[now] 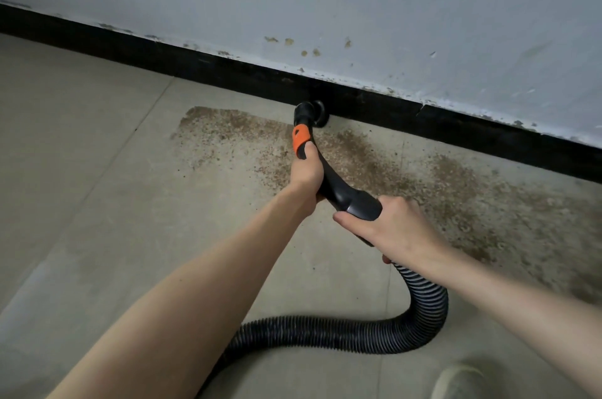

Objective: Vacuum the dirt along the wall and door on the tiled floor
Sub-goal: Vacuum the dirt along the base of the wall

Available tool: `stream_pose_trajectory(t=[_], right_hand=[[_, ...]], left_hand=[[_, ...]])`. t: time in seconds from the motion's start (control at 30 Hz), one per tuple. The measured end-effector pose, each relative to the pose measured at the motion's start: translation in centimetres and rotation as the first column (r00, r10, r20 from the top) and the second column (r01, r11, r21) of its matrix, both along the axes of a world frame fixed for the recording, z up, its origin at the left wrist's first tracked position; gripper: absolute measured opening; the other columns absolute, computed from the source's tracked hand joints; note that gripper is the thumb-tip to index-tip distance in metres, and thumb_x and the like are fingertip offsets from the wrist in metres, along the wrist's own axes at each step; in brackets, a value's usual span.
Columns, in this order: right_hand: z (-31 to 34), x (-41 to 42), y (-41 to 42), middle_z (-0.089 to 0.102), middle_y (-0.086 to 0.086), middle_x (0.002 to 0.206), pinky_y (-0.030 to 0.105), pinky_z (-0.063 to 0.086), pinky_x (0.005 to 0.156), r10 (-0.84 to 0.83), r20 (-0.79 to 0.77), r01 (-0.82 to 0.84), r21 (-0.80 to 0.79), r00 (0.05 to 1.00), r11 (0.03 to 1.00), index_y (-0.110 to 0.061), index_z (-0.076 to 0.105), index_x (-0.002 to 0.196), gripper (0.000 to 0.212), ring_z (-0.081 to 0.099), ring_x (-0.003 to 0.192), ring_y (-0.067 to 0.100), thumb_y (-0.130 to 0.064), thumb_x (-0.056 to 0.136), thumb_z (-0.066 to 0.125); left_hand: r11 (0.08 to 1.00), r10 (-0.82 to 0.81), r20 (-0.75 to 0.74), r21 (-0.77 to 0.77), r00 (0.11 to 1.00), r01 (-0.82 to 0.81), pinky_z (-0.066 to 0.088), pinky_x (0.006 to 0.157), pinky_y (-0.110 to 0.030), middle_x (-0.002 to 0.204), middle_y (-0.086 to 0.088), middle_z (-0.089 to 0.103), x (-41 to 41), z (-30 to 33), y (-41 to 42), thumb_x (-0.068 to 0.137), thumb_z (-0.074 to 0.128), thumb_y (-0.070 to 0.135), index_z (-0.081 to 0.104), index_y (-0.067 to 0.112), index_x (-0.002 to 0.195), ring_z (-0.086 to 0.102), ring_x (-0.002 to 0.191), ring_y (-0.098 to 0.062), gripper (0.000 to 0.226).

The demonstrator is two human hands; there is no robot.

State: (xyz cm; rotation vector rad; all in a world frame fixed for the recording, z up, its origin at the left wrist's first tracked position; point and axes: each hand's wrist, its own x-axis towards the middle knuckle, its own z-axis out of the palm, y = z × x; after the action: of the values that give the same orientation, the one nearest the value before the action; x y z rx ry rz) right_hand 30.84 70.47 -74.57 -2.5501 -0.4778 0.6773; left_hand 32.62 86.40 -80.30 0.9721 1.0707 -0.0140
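A black vacuum handle [335, 185] with an orange band [300, 138] ends in a round brush nozzle [313, 111] that rests on the floor against the black baseboard [228, 67]. My left hand [306, 170] is closed around the handle just below the orange band. My right hand [387, 229] grips the handle's lower end, where the ribbed black hose [325, 333] starts. Brown dirt [433, 190] is spread over the beige tiled floor [97, 154], from left of the nozzle out to the right along the wall.
The pale grey wall [358, 7] is stained and chipped above the baseboard. The hose loops across the tiles behind my arms. A pale shoe tip [462, 382] shows at the bottom right.
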Motion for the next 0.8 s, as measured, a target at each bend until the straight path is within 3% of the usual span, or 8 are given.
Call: stream_pose_trajectory(t=[0.1,0.23,0.37,0.47,0.53,0.67,0.8], right_hand=[[0.3,-0.5,0.9,0.065,-0.006,0.068,0.029,0.050,0.051,0.034,0.047,-0.030,-0.068,0.998,0.997,-0.027,0.054,0.075,0.053,0.064,0.054,0.014,-0.079,0.069,0.059],[0.9,-0.3,3.4,0.064,-0.005,0.070,0.032,0.054,0.052,0.112,0.066,-0.106,-0.084,0.991,0.991,-0.027,0.054,0.079,0.055,0.065,0.056,0.016,-0.080,0.070,0.057],[0.8,-0.2,7.9,0.066,-0.002,0.074,0.037,0.058,0.054,0.219,0.036,-0.217,-0.041,0.975,0.975,-0.020,0.057,0.090,0.063,0.066,0.051,0.016,-0.080,0.070,0.056],[0.3,-0.9,11.6,0.067,0.000,0.079,0.038,0.059,0.057,0.302,0.011,-0.303,0.024,0.953,0.953,-0.020,0.057,0.089,0.061,0.066,0.055,0.018,-0.079,0.071,0.058],[0.0,-1.5,13.9,0.067,-0.001,0.074,0.034,0.058,0.056,0.369,0.029,-0.370,0.044,0.929,0.928,-0.021,0.057,0.083,0.060,0.065,0.051,0.016,-0.079,0.072,0.058],[-0.3,-2.1,16.9,0.058,-0.005,0.039,0.031,0.057,0.052,0.454,0.003,-0.452,0.086,0.891,0.888,-0.018,0.055,0.071,0.064,0.059,0.035,0.009,-0.082,0.066,0.058],[-0.8,-2.5,18.2,0.070,0.002,0.057,0.038,0.062,0.061,0.508,-0.091,-0.497,0.119,0.856,0.859,-0.013,0.060,0.079,0.075,0.065,0.041,0.015,-0.085,0.056,0.055]], left_hand=[[0.999,0.005,-0.003,0.037,1.000,-0.005,0.043,0.090,-0.040,0.135,-0.013,0.049,-0.4,0.2,0.7,0.097,0.034,0.048,0.036,0.006,0.140,0.050,0.120,-0.033,0.061],[0.998,0.056,0.019,0.035,0.998,-0.057,0.045,0.093,-0.041,0.136,-0.013,0.049,-1.4,1.0,3.4,0.097,0.032,0.051,0.036,0.007,0.141,0.050,0.120,-0.031,0.063],[0.982,0.167,0.016,0.093,0.986,-0.167,0.045,0.099,-0.046,0.134,-0.015,0.050,-3.3,2.2,7.8,0.097,0.032,0.051,0.036,0.007,0.141,0.052,0.118,-0.033,0.062],[0.952,0.257,-0.015,0.175,0.966,-0.250,0.048,0.092,-0.042,0.132,-0.014,0.052,-5.4,2.7,11.3,0.097,0.032,0.050,0.038,0.007,0.139,0.053,0.117,-0.032,0.061],[0.929,0.320,-0.022,0.206,0.947,-0.309,0.049,0.086,-0.040,0.128,-0.013,0.054,-7.1,2.7,13.4,0.097,0.033,0.049,0.039,0.008,0.137,0.054,0.114,-0.031,0.058],[0.878,0.435,-0.040,0.240,0.899,-0.414,0.052,0.085,-0.040,0.124,-0.012,0.056,-9.7,2.9,15.9,0.097,0.034,0.048,0.039,0.009,0.136,0.057,0.109,-0.030,0.056],[0.847,0.511,-0.050,0.202,0.858,-0.492,0.050,0.090,-0.044,0.129,-0.011,0.052,-11.5,2.6,16.5,0.097,0.036,0.047,0.036,0.011,0.139,0.054,0.114,-0.031,0.055]])
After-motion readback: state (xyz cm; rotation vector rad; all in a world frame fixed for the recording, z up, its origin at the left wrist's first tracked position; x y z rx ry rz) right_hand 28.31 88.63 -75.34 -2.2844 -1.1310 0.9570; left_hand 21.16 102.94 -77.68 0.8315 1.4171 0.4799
